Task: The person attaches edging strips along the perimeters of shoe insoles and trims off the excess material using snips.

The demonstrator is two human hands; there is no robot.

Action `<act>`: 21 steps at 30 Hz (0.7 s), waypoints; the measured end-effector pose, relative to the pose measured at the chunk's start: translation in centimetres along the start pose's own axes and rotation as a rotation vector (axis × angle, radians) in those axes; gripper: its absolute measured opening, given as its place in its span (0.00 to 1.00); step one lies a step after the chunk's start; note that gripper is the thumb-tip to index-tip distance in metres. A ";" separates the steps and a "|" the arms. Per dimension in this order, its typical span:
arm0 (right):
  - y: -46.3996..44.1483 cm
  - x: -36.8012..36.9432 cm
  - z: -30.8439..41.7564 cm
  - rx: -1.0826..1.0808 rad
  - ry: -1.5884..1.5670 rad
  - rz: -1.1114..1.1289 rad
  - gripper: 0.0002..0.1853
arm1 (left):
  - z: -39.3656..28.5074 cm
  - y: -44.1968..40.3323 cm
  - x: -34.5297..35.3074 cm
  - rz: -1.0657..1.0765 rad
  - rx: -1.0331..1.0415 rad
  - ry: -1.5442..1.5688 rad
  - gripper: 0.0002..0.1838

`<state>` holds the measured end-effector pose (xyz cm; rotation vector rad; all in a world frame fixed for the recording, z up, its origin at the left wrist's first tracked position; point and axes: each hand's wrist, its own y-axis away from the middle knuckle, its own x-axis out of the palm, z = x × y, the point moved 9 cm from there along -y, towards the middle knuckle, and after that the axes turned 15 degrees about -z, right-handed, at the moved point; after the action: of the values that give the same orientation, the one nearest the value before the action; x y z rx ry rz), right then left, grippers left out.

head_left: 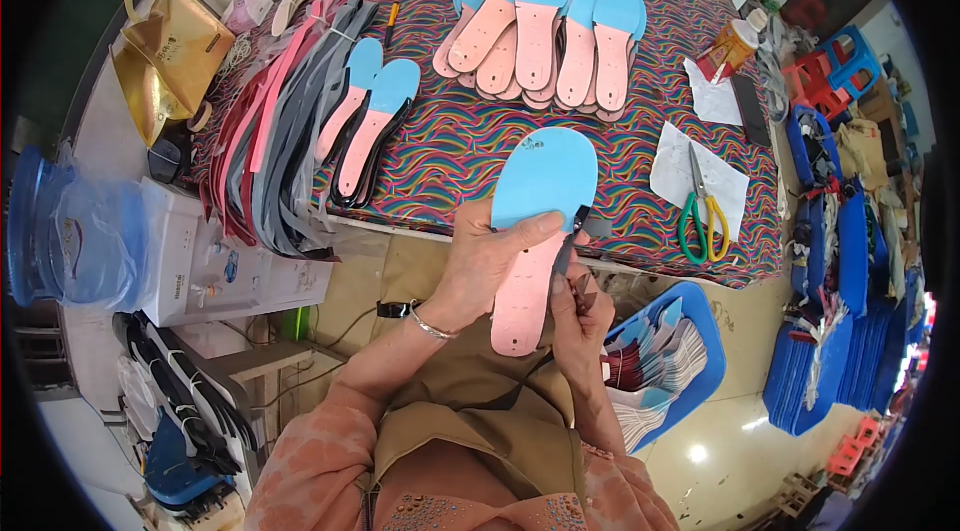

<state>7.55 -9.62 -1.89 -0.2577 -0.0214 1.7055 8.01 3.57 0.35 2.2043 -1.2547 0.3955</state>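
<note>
A blue and pink insole (545, 171) is held upright in front of me, its blue end toward the table. My left hand (468, 266) grips its left side, the thumb lying across the face where the blue meets the pink. At the insole's right edge, my right hand (583, 316) has its fingers closed on a dark strip (566, 253), whose upper end reaches the insole's edge. Part of the strip and the far side of the insole are hidden by my fingers.
The patterned table (440, 171) bears piled insoles (538, 26), pink and grey strips (290, 121), two more insoles (380, 121) at the left, and scissors (704, 211) on white paper at the right. A blue basket (712, 361) of shoe parts stands below right.
</note>
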 end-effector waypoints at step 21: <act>0.0 -0.1 4.4 -0.501 0.238 0.009 0.09 | -0.7 -0.4 -0.5 -0.006 -0.070 0.047 0.17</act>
<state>6.76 -9.11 2.42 -0.8317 -0.2735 1.6480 8.12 4.49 0.57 2.1277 -1.2184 0.3925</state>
